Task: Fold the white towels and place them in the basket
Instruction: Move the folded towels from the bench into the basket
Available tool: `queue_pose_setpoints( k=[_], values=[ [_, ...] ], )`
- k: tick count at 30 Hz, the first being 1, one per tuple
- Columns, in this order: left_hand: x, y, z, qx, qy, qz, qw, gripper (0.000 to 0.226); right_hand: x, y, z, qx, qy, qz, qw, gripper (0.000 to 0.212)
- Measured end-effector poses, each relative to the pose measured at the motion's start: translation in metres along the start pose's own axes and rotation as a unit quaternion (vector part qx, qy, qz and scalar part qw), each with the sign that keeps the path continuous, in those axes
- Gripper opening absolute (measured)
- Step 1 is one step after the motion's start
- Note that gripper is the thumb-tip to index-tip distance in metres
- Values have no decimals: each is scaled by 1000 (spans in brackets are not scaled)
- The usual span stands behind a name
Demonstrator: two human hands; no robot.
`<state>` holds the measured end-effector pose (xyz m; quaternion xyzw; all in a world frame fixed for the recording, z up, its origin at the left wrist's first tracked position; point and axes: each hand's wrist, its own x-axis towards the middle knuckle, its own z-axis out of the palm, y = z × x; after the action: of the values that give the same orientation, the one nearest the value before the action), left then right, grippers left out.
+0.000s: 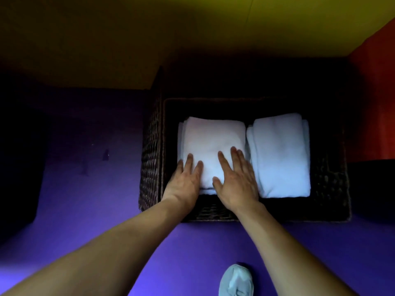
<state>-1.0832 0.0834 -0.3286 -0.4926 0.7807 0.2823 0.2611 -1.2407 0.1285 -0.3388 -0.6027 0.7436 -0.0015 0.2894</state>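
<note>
Both forearms bare up to frame edge, no sleeve visible. Left hand (185, 183) and right hand (236, 184) without gloves. No ring, no watch, no bracelet seen on wrists or fingers. Nails short, as far as dim light shows. Below, one foot in pale light-blue sock (236, 279), cloth wrinkled at toe, partly cut by bottom edge.
</note>
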Motion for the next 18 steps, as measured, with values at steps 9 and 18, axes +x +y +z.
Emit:
queue_pose_setpoints(
  k=[9, 18],
  values=[
    [-52, -47, -35, -255, 230, -149, 927, 88, -54, -24, 8, 59, 127, -29, 990, 50],
    [-55, -43, -10, -408, 247, -101, 873, 57, -57, -30, 9, 18, 149, -1, 989, 37]
  ],
)
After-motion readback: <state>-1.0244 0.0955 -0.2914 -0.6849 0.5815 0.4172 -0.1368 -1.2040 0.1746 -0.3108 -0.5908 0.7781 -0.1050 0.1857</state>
